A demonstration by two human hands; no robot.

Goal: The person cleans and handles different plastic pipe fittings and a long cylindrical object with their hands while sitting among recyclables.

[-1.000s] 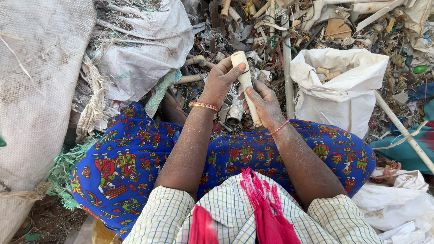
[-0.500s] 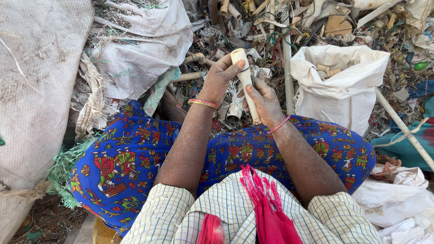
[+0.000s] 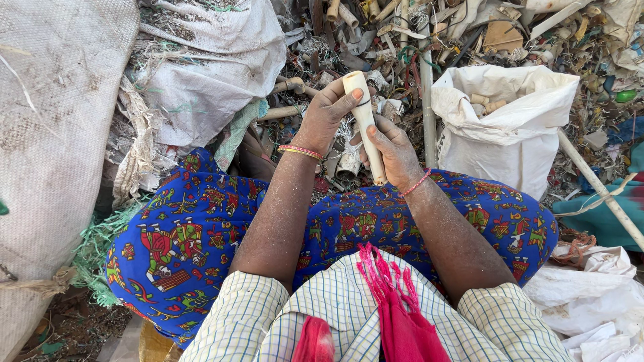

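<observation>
A short cream plastic pipe piece [image 3: 364, 121] stands nearly upright above my lap, held by both hands. My left hand [image 3: 326, 115] grips its upper end, thumb across the tube near the open top. My right hand [image 3: 393, 151] wraps the lower part, with the pipe's bottom end poking out below the fingers. Both wrists wear thin bangles. My knees, under a blue patterned cloth [image 3: 194, 234], spread out below the hands.
An open white sack [image 3: 504, 127] holding a few pipe pieces stands at the right. A heap of broken pipes and plastic scrap [image 3: 416, 33] lies ahead. Large grey woven sacks [image 3: 60, 134] rise on the left; a long pale pipe [image 3: 597, 188] slants at the right.
Both hands keep hold of the pipe piece in almost the same place; the left thumb has shifted slightly on its top end.
</observation>
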